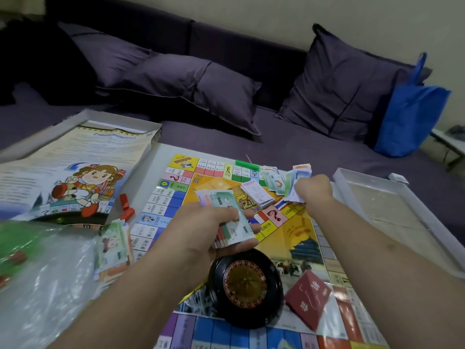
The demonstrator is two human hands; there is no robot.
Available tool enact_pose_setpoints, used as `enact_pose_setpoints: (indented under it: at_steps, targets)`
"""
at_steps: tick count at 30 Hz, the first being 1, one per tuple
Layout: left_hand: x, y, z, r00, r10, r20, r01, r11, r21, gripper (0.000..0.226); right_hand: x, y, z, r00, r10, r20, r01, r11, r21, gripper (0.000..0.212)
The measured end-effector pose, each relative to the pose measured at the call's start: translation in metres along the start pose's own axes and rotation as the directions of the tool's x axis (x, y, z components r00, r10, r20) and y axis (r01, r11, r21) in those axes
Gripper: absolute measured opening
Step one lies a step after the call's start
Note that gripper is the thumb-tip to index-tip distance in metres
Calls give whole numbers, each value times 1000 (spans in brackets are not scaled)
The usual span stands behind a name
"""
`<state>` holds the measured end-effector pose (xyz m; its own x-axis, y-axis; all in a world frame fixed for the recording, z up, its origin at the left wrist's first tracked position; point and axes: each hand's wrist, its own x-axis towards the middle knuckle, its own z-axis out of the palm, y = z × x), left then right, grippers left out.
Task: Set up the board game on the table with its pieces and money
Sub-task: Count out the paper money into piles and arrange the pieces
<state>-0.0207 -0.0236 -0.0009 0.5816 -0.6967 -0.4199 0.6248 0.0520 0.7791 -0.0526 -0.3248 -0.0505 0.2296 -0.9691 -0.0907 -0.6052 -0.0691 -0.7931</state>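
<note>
The colourful game board [299, 230] lies flat on the white table. My left hand [201, 230] grips a thick stack of play money [226, 212] above the board's middle. Farther right, my right hand [312, 190] pinches a few notes [299, 176] near a loose heap of money [274, 180] at the board's far edge. A black roulette wheel [246, 285] stands on the board below my left hand. A dark red card deck [308, 297] lies right of it, and a white card deck [258, 193] sits near the centre. Another money pile [113, 250] lies left of the board.
The box lid [63, 172] with a cartoon girl sits at the left, red pieces [125, 205] beside it. A clear plastic bag [37, 273] covers the near left. A white box tray [392, 210] stands at the right. Behind are a purple sofa with cushions [191, 84] and a blue bag [407, 114].
</note>
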Motion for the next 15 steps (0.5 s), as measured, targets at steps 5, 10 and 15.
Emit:
enact_pose_setpoints:
  at_steps: [5, 10, 15]
  targets:
    - [-17, 0, -2, 999, 30, 18, -29, 999, -18, 25, -39, 5, -41, 997, 52, 59, -59, 988, 141, 27]
    - [-40, -3, -5, 997, 52, 51, -53, 999, 9, 27, -142, -8, -82, 934, -131, 333, -16, 914, 405, 16]
    - [-69, -13, -8, 996, 79, 45, -82, 994, 69, 35, -244, -3, -92, 795, -284, 536, -58, 844, 533, 19]
